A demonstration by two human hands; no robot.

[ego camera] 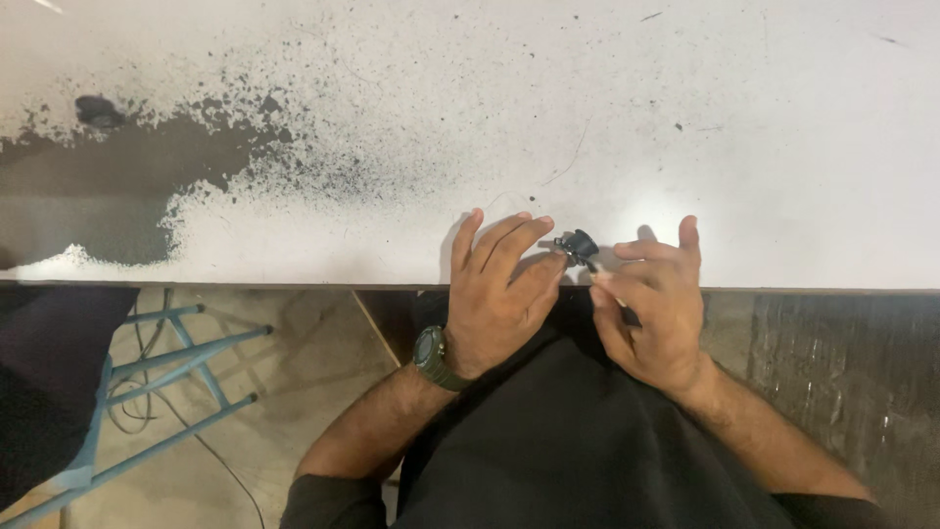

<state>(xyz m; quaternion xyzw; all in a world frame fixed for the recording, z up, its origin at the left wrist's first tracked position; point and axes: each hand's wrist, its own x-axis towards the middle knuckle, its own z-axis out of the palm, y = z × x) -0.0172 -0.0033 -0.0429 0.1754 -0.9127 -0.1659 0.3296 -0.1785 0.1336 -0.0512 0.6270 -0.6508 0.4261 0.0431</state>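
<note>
My left hand (496, 292) rests at the near edge of a white table (685, 118), its thumb and forefinger pinched on a small black round part (579, 245). My right hand (653, 304) is just right of it and grips a thin dark tool (627, 313), whose tip meets the black part. A dark green watch (431, 358) sits on my left wrist. Most of the tool is hidden inside my right hand.
Black paint spatter and a large dark patch (117, 186) cover the table's left part. A light blue metal frame (166, 372) stands on the floor at lower left. My lap in dark clothing (558, 441) lies below the table edge.
</note>
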